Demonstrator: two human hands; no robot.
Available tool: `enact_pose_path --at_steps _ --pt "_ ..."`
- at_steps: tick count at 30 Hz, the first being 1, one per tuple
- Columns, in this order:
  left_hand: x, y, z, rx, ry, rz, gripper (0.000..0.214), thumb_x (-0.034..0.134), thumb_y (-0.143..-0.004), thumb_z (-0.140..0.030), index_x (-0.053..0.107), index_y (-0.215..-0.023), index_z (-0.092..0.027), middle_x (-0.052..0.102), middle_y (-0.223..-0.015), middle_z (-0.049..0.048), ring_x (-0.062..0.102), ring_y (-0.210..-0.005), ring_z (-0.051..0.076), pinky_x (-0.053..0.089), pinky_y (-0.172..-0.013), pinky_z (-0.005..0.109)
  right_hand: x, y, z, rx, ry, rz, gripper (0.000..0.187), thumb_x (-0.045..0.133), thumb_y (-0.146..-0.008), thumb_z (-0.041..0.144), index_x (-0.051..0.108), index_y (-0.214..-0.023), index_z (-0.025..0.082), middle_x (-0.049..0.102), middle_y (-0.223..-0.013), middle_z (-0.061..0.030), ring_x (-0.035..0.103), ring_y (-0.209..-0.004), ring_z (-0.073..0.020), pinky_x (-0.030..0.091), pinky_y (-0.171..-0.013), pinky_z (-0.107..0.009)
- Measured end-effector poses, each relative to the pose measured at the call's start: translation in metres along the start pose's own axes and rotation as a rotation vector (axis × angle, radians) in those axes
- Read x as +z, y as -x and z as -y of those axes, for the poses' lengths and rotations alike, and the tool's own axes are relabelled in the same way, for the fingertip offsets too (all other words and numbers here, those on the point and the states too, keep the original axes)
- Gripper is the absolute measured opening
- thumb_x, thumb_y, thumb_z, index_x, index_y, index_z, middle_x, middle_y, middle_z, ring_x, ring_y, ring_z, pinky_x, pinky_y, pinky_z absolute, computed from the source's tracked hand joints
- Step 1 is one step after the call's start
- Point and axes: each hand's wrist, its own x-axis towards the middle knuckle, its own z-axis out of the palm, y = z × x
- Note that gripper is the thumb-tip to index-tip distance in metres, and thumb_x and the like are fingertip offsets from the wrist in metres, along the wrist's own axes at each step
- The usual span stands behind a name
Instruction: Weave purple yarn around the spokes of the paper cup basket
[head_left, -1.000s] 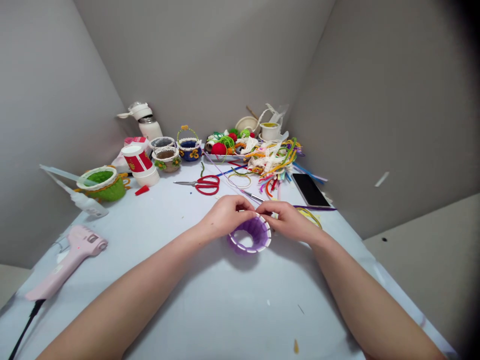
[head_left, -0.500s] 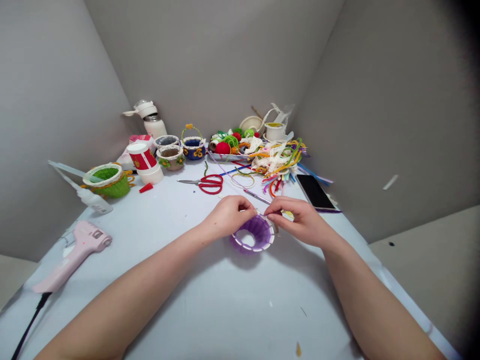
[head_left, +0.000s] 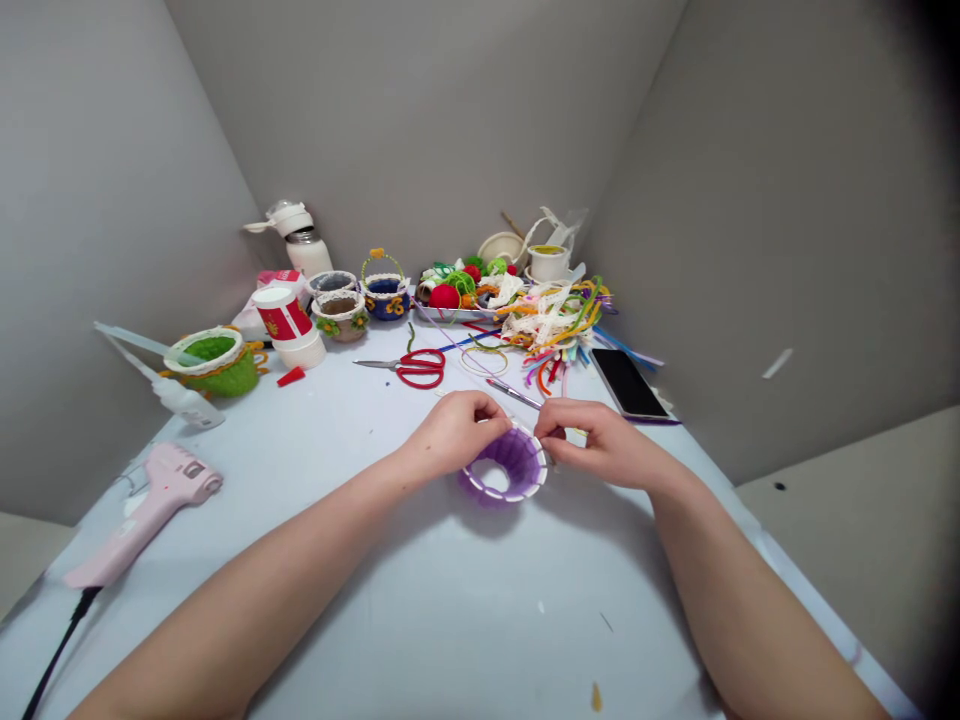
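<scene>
A small purple cup-shaped basket (head_left: 525,462) with a notched white rim stands tilted at the middle of the table, its hollow facing me. My left hand (head_left: 457,432) is closed on its upper left rim, thumb and fingers pinching the edge. At the upper right of the rim, my right hand (head_left: 589,440) is closed in a pinch. A strand of purple yarn (head_left: 450,338) runs from the back towards that hand and appears to be in its fingers, though the fingertips hide the end. Just behind the hands lies a thin pen-like tool (head_left: 513,393).
Red-handled scissors (head_left: 420,369) lie behind my left hand. A phone (head_left: 628,383) is at right, near a heap of coloured yarn and lace (head_left: 555,320). On the left are a pink glue gun (head_left: 150,510), a glue bottle (head_left: 187,402), a green basket (head_left: 225,372) and other decorated baskets (head_left: 341,318).
My right hand has shifted slightly right and down along the rim, its fingers more curled. My left hand and the basket stay almost in place.
</scene>
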Motion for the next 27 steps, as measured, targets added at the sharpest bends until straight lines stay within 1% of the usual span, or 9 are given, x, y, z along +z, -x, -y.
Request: enact_pose_path --at_steps 5,9,11,14,16,19,21,27 --pt "0.001 -0.001 0.003 0.003 0.0 0.008 0.021 0.056 -0.074 -0.034 0.067 -0.077 -0.016 0.069 -0.076 0.0033 0.06 -0.067 0.014 0.044 -0.058 0.023 0.007 -0.004 -0.005 0.051 -0.026 0.041 0.012 0.052 -0.083 0.016 0.063 -0.079 0.016 0.061 -0.076 -0.0014 0.054 -0.071 -0.0131 0.043 -0.067 -0.024" --pt "0.001 -0.001 0.003 0.001 0.023 0.003 0.02 0.056 -0.073 -0.032 0.066 -0.076 -0.016 0.069 -0.074 0.0027 0.06 -0.067 0.014 0.044 -0.058 0.023 0.011 -0.007 -0.007 0.026 -0.042 0.076 0.015 0.05 -0.085 0.018 0.065 -0.084 0.016 0.064 -0.081 -0.0023 0.055 -0.077 -0.0147 0.043 -0.07 -0.025" --pt "0.0 -0.001 0.003 -0.004 0.034 0.004 0.019 0.056 -0.073 -0.032 0.066 -0.076 -0.016 0.068 -0.074 0.0027 0.059 -0.067 0.014 0.044 -0.059 0.023 0.013 -0.008 -0.008 0.016 -0.037 0.078 0.016 0.049 -0.087 0.018 0.065 -0.083 0.016 0.063 -0.081 -0.0018 0.055 -0.077 -0.0146 0.042 -0.071 -0.025" --pt "-0.003 -0.001 0.002 -0.013 0.045 -0.016 0.02 0.056 -0.073 -0.032 0.066 -0.077 -0.016 0.068 -0.075 0.003 0.059 -0.068 0.014 0.045 -0.06 0.023 0.016 -0.009 -0.01 0.012 -0.033 0.046 0.017 0.049 -0.087 0.017 0.062 -0.077 0.016 0.061 -0.075 -0.0004 0.054 -0.073 -0.0137 0.041 -0.068 -0.023" --pt "-0.004 -0.001 0.002 -0.013 0.055 -0.031 0.02 0.056 -0.073 -0.033 0.065 -0.077 -0.015 0.067 -0.076 0.0033 0.058 -0.068 0.014 0.045 -0.061 0.024 0.021 -0.011 -0.013 0.006 -0.041 -0.003 0.017 0.047 -0.086 0.016 0.06 -0.075 0.016 0.059 -0.073 0.0002 0.053 -0.071 -0.0132 0.04 -0.067 -0.023" --pt "-0.005 -0.001 0.002 -0.023 0.075 -0.053 0.021 0.056 -0.073 -0.034 0.064 -0.077 -0.015 0.066 -0.076 0.0036 0.057 -0.068 0.014 0.044 -0.061 0.024 0.029 -0.015 -0.017 -0.024 -0.033 -0.082 0.018 0.046 -0.087 0.014 0.06 -0.077 0.016 0.059 -0.075 -0.0006 0.053 -0.072 -0.0133 0.04 -0.067 -0.023" --pt "-0.006 0.0 0.001 -0.041 0.08 -0.068 0.022 0.057 -0.072 -0.035 0.063 -0.076 -0.014 0.065 -0.075 0.0038 0.057 -0.067 0.015 0.043 -0.06 0.024 0.034 -0.016 -0.02 -0.043 0.0 -0.111 0.017 0.046 -0.087 0.015 0.061 -0.081 0.016 0.062 -0.079 -0.0019 0.054 -0.073 -0.0138 0.04 -0.067 -0.024" --pt "-0.013 0.013 -0.006 -0.076 0.086 -0.131 0.024 0.059 -0.07 -0.037 0.063 -0.075 -0.014 0.064 -0.073 0.0035 0.056 -0.067 0.015 0.042 -0.06 0.024 0.038 -0.016 -0.021 -0.064 0.114 -0.12 0.017 0.048 -0.087 0.016 0.063 -0.079 0.016 0.063 -0.076 -0.0027 0.055 -0.071 -0.0142 0.039 -0.065 -0.024"
